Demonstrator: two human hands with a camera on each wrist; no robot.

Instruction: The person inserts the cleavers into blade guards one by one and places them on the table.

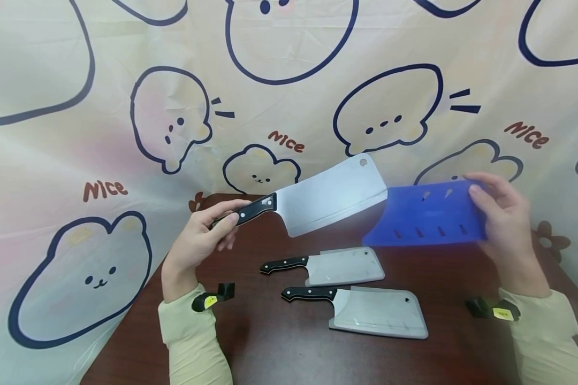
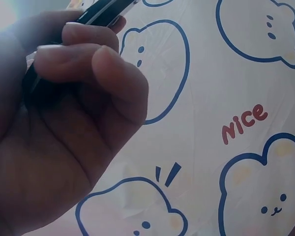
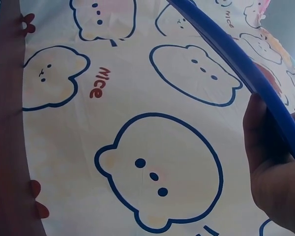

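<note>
My left hand [image 1: 204, 235] grips the black riveted handle of a cleaver [image 1: 332, 195], held up above the table with its bare steel blade pointing right. In the left wrist view, curled fingers [image 2: 113, 69] wrap that dark handle. At the right, my right hand [image 1: 503, 219] pinches the outer end of a blue blade sheath [image 1: 428, 214] with slots in it. The sheath's near edge meets or overlaps the blade tip in the head view; whether they touch I cannot tell. The right wrist view catches the sheath [image 3: 246, 73] edge-on, thumb against it.
Two more cleavers lie on the dark brown table [image 1: 270, 353], handles to the left: a smaller one [image 1: 347, 266] behind and a larger one [image 1: 380, 313] nearer, both in pale translucent sheaths. A cartoon-printed cloth [image 1: 318, 112] hangs behind the table.
</note>
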